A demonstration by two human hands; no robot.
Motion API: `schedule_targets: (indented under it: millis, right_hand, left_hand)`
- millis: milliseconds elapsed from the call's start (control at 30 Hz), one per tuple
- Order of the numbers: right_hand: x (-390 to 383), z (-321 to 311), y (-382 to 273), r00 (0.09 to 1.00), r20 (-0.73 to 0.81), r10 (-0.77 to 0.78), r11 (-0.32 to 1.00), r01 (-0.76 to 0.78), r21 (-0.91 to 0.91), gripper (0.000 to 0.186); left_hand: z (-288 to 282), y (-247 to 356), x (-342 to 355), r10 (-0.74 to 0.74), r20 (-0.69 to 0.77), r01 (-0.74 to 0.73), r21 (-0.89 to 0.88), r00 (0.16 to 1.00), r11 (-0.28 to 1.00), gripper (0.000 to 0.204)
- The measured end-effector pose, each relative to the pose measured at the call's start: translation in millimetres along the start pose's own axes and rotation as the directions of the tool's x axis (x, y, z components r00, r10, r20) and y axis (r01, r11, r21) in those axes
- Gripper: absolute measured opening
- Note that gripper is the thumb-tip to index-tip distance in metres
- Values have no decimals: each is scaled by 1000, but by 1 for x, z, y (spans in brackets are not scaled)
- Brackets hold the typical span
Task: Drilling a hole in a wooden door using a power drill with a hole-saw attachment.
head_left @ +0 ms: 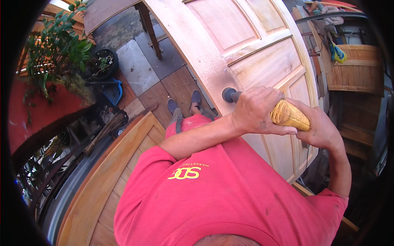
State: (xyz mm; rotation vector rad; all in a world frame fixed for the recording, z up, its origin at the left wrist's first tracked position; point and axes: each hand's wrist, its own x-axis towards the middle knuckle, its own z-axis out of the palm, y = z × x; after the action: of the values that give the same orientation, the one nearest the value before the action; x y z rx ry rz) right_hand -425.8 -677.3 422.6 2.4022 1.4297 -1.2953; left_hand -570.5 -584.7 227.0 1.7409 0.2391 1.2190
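A pale wooden panel door (209,53) lies raised in front of me, with recessed panels framed by moulding. My left hand (258,110) is closed round the front of a yellow power sander (289,116). Its rear end is gripped by my right hand (319,125). The dark neck of the sander points left and ends in a small round disc (227,94) at the door's edge frame. Reddish-brown dust and a dark smudge mark the wood around the disc. My fingers hide much of the tool's body.
Another wooden door (96,197) leans at my lower left, near a twig broom (107,131). Beyond it are a blue dustpan (113,92) and a potted plant (57,45). A table leg (148,30) stands on the patchwork floor. Wooden furniture (353,67) is at the right.
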Motion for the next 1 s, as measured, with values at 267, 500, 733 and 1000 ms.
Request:
schedule_targets:
  millis: [267, 500, 733, 1000]
  right_hand:
    - [-1, -3, -2, 1000, 27, 10, 1000, -9, -19, 85]
    - [0, -2, -2, 1000, 25, 1, 1000, 0, -24, 84]
    - [0, -3, -3, 999, 35, 32, 999, -31, -13, 84]
    - [0, -2, 1, 1000, 22, 12, 1000, -12, -15, 84]
  left_hand:
    - [3, -2, 0, 9, -18, -10, -16, 1000, 1000, 75]
    - [3, -1, -1, 0, -16, 0, -3, 1000, 1000, 75]
    - [5, -2, -2, 9, -20, -9, -8, 1000, 1000, 75]
    - [8, -1, -2, -5, -32, 5, -14, 999, 1000, 79]
